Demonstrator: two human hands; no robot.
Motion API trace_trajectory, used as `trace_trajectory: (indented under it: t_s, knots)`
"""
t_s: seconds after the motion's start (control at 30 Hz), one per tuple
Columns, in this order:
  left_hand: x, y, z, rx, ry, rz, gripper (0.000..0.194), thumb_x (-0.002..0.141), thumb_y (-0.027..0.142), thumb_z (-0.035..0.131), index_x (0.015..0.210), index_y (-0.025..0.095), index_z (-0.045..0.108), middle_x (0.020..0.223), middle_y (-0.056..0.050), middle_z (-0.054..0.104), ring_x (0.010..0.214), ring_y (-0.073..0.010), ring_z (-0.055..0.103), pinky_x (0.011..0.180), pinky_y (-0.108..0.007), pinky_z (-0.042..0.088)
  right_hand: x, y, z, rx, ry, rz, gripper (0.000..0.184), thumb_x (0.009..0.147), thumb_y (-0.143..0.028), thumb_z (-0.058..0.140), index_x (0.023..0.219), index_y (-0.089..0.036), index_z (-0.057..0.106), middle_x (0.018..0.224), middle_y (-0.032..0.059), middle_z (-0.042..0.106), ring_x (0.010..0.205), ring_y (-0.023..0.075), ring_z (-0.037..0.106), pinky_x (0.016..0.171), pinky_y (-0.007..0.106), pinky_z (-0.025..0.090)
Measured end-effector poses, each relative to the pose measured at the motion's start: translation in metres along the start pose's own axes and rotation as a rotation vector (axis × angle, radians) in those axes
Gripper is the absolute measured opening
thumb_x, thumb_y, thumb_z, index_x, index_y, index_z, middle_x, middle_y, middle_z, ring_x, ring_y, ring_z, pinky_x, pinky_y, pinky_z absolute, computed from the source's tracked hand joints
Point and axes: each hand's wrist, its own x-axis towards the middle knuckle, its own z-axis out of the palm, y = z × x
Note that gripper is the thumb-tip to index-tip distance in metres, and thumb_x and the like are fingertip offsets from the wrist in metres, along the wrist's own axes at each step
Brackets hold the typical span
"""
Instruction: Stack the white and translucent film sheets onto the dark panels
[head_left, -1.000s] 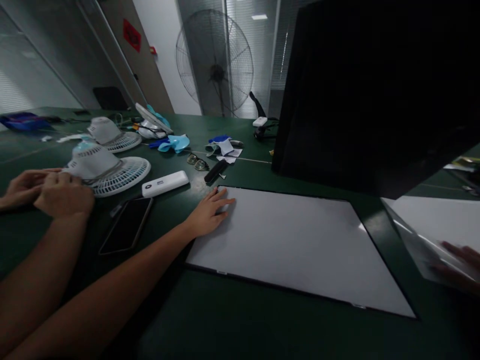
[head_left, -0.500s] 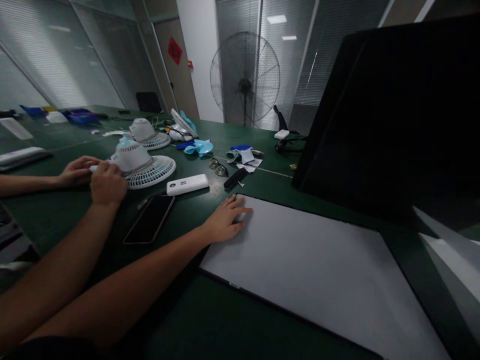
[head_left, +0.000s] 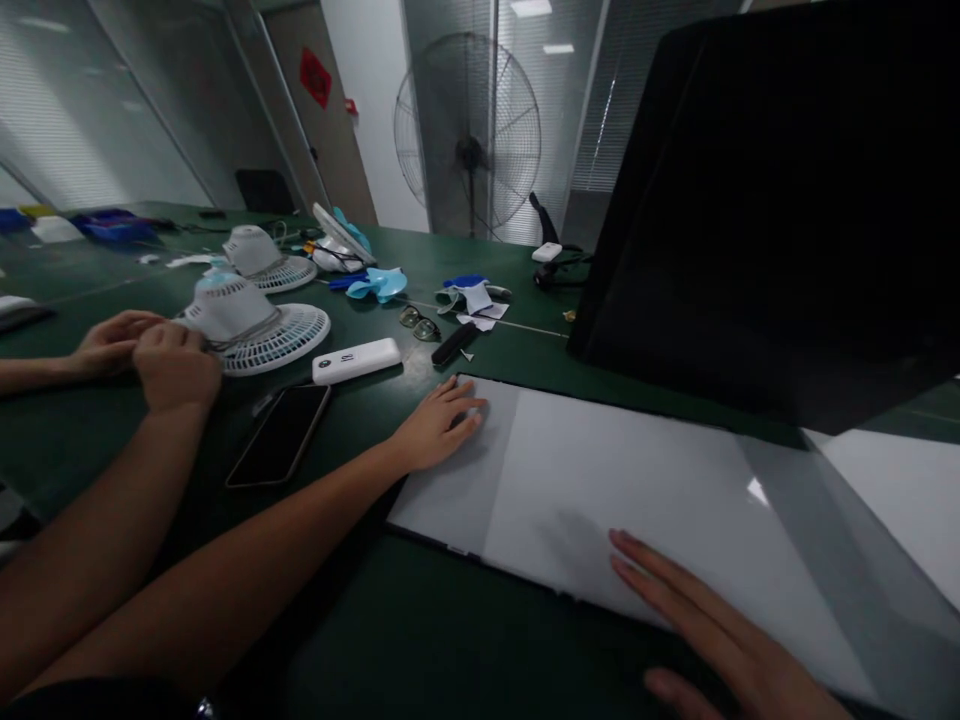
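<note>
A flat white panel [head_left: 600,470] with a thin dark rim lies on the green table. My left hand [head_left: 437,425] rests on its far left corner, palm down, fingers spread. From the lower right, my right hand [head_left: 720,630] reaches over the near side of the panel with its fingers stretched out. Nothing is held in it, and I cannot tell whether its fingertips touch the surface. A brighter area with a straight left edge covers the panel's middle; whether this is a sheet or a reflection is unclear. Behind the panel stands a large black screen-like panel [head_left: 772,210].
At left, a co-worker's hands [head_left: 176,360] are beside a white fan head [head_left: 277,340]. Near my left forearm lie a phone [head_left: 281,435] and a white power bank [head_left: 358,361]. Glasses [head_left: 420,323], a black bar-shaped item [head_left: 454,343] and cloth pieces [head_left: 474,295] sit beyond.
My right hand has come into view from the lower right, over the panel. A brighter area now shows on the panel. The view has turned slightly right; my left hand stays at the corner.
</note>
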Motion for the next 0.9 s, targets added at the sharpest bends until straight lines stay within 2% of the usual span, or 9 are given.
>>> trace_trajectory:
  t_s: [0.13, 0.27, 0.37, 0.47, 0.57, 0.63, 0.73, 0.83, 0.9]
  knots:
    - [0.002, -0.004, 0.002, -0.006, 0.019, 0.012, 0.063, 0.106, 0.061, 0.045, 0.151, 0.020, 0.064, 0.171, -0.013, 0.044, 0.165, -0.0389, 0.027, 0.134, -0.062, 0.024, -0.017, 0.027, -0.008, -0.319, 0.183, 0.217, 0.054, 0.112, -0.056, 0.037, 0.131, -0.025, 0.077, 0.137, 0.0062, 0.068, 0.116, 0.0321, 0.072, 0.096, 0.057, 0.066]
    - [0.002, -0.007, 0.003, -0.009, 0.017, 0.007, 0.072, 0.103, 0.065, 0.049, 0.155, 0.015, 0.058, 0.171, -0.017, 0.043, 0.164, -0.0396, 0.027, 0.133, -0.063, 0.026, -0.028, 0.047, -0.004, -0.411, 0.147, 0.338, 0.066, 0.113, -0.059, 0.027, 0.118, -0.021, 0.082, 0.121, 0.0089, 0.075, 0.105, 0.0311, 0.075, 0.089, 0.056, 0.068]
    - [0.003, -0.010, 0.005, -0.009, 0.031, 0.016, 0.074, 0.100, 0.062, 0.055, 0.156, 0.014, 0.055, 0.171, -0.018, 0.043, 0.164, -0.0393, 0.028, 0.132, -0.063, 0.027, -0.017, 0.034, 0.001, -0.402, 0.145, 0.281, 0.068, 0.115, -0.057, 0.023, 0.124, -0.022, 0.080, 0.125, 0.0076, 0.074, 0.109, 0.0281, 0.073, 0.093, 0.053, 0.067]
    - [0.004, -0.014, 0.006, -0.018, 0.033, 0.026, 0.062, 0.102, 0.051, 0.054, 0.153, 0.015, 0.059, 0.173, -0.017, 0.039, 0.164, -0.0370, 0.030, 0.132, -0.060, 0.029, -0.004, 0.015, 0.004, -0.362, 0.143, 0.139, 0.060, 0.116, -0.051, 0.026, 0.129, -0.024, 0.078, 0.132, 0.0049, 0.071, 0.116, 0.0260, 0.071, 0.094, 0.050, 0.066]
    - [0.006, -0.017, 0.006, -0.015, 0.015, 0.017, 0.056, 0.101, 0.045, 0.055, 0.149, 0.018, 0.064, 0.173, -0.016, 0.040, 0.163, -0.0361, 0.031, 0.132, -0.058, 0.029, -0.002, 0.018, 0.002, -0.299, 0.151, 0.100, 0.049, 0.116, -0.044, 0.033, 0.133, -0.027, 0.074, 0.141, 0.0027, 0.066, 0.123, 0.0247, 0.067, 0.099, 0.050, 0.064]
    - [0.006, -0.018, 0.006, -0.009, 0.007, 0.015, 0.055, 0.102, 0.044, 0.054, 0.150, 0.019, 0.065, 0.173, -0.014, 0.040, 0.164, -0.0365, 0.028, 0.132, -0.059, 0.028, -0.013, 0.041, -0.005, -0.281, 0.165, 0.185, 0.047, 0.115, -0.045, 0.034, 0.136, -0.028, 0.072, 0.145, 0.0024, 0.064, 0.127, 0.0258, 0.065, 0.103, 0.053, 0.060]
    - [0.006, -0.018, 0.006, -0.003, 0.004, 0.014, 0.054, 0.104, 0.043, 0.050, 0.152, 0.022, 0.063, 0.176, -0.013, 0.036, 0.166, -0.0378, 0.022, 0.132, -0.063, 0.026, -0.051, 0.105, -0.019, -0.302, 0.144, 0.460, 0.055, 0.112, -0.056, 0.032, 0.143, -0.027, 0.067, 0.152, 0.0045, 0.058, 0.133, 0.0303, 0.059, 0.112, 0.059, 0.052]
    - [0.007, -0.019, 0.007, 0.011, -0.011, 0.000, 0.057, 0.104, 0.047, 0.050, 0.155, 0.022, 0.061, 0.178, -0.013, 0.030, 0.167, -0.0394, 0.017, 0.132, -0.063, 0.023, -0.108, 0.178, -0.028, -0.393, 0.131, 0.690, 0.081, 0.102, -0.076, 0.032, 0.153, -0.019, 0.059, 0.163, 0.0119, 0.045, 0.137, 0.0394, 0.054, 0.110, 0.060, 0.050]
    - [0.007, -0.019, 0.007, 0.022, -0.023, -0.006, 0.060, 0.103, 0.050, 0.052, 0.156, 0.022, 0.060, 0.179, -0.013, 0.028, 0.167, -0.0402, 0.016, 0.133, -0.063, 0.022, -0.144, 0.217, -0.027, -0.456, 0.075, 0.806, 0.096, 0.098, -0.084, 0.025, 0.161, -0.016, 0.049, 0.171, 0.0148, 0.032, 0.151, 0.0448, 0.037, 0.110, 0.066, 0.045]
